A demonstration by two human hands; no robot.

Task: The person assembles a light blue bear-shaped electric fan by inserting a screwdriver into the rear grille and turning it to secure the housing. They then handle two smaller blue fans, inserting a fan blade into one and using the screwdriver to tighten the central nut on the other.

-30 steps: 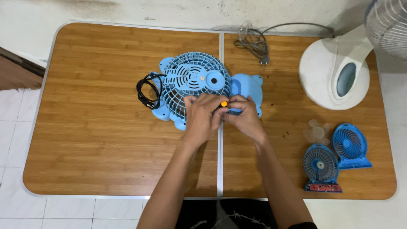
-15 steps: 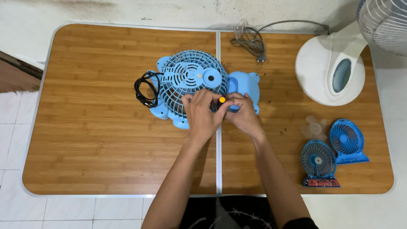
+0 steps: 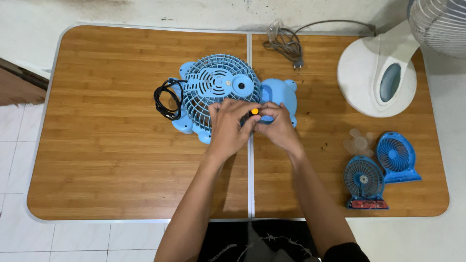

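A light-blue desk fan (image 3: 221, 90) lies flat on the wooden folding table (image 3: 111, 145), its round wire grille facing up and its blue base (image 3: 279, 94) reaching to the right across the table's centre seam. Both hands meet over the near edge of the fan. The left hand (image 3: 228, 128) rests with curled fingers on the lower rim of the grille, while the right hand (image 3: 276, 127) lies just beside it, fingers bent and drawn together. Between the fingertips of both hands sits a small orange-tipped tool (image 3: 254, 111), likely a screwdriver handle, pinched at the spot where grille and base join; which hand bears most of the grip cannot be told. A coiled black cord (image 3: 166, 99) lies touching the fan's left side. Farther off are a grey plug cable (image 3: 286, 43), a white pedestal fan base (image 3: 376, 80), and two small blue fans (image 3: 381, 172) near the right edge.
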